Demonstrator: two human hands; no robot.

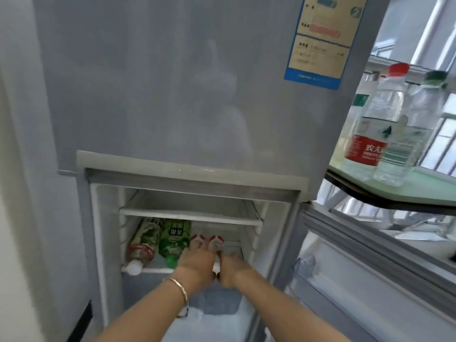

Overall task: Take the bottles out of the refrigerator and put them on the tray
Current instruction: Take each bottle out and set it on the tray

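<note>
Red-labelled bottles lie gripped by left hand and right hand.

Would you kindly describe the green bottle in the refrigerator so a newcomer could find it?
In the refrigerator, the lower compartment has bottles lying on its second shelf. The green bottle is second from the left; only it has a green body and cap.

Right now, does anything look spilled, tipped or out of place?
Nothing stands out. The white-capped bottle at far left and the green bottle lie on their sides on the fridge shelf, no leak visible. The red-capped bottle and dark-capped bottle stand upright on the tray.
</note>
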